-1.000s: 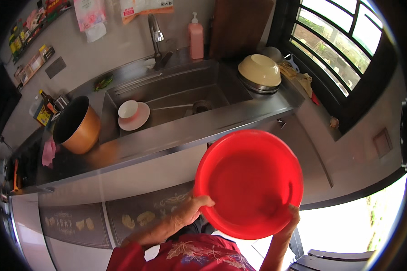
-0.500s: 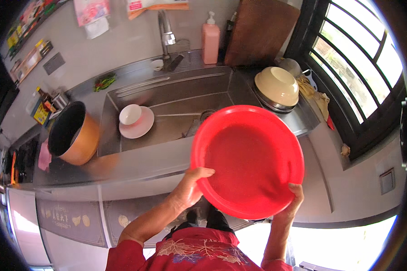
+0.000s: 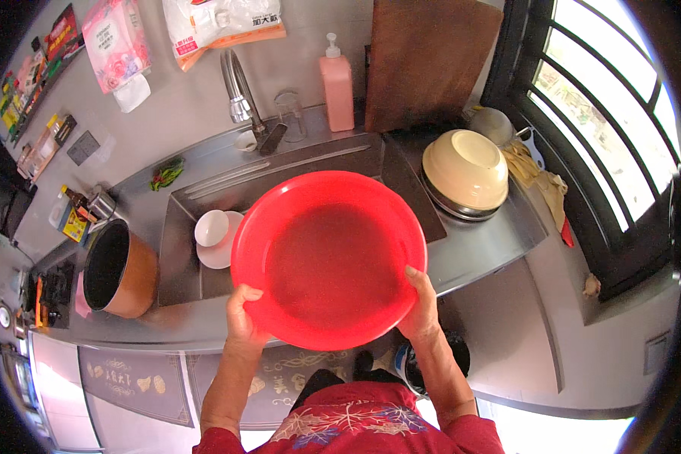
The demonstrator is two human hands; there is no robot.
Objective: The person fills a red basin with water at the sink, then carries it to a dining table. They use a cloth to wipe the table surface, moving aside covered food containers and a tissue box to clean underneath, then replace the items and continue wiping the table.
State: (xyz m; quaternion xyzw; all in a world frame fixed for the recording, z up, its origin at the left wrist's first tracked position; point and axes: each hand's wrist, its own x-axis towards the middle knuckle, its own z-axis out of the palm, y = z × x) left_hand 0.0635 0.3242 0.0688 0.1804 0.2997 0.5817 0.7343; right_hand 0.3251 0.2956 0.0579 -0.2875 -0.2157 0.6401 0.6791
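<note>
A round red plastic basin (image 3: 333,265) is held up in front of me, over the front edge of the steel sink (image 3: 178,250). My left hand (image 3: 245,318) grips its lower left rim, thumb over the edge. On the lower right rim, my right hand (image 3: 419,306) is closed in the same way. The basin's inside faces me and looks dark red toward the bottom; whether it holds water I cannot tell. Behind its left side, a white bowl (image 3: 211,228) rests on a pale plate (image 3: 218,253) in the sink, partly hidden.
Left of the sink stands an orange pot (image 3: 136,276) with a dark inside. A faucet (image 3: 240,94), a pink pump bottle (image 3: 337,87) and a brown cutting board (image 3: 427,68) line the back. At right, an upturned cream bowl (image 3: 465,168) lies on the counter near a barred window (image 3: 605,98).
Both hands have carried the basin to the left, so it now covers more of the sink and part of the plate. The view has shifted too.
</note>
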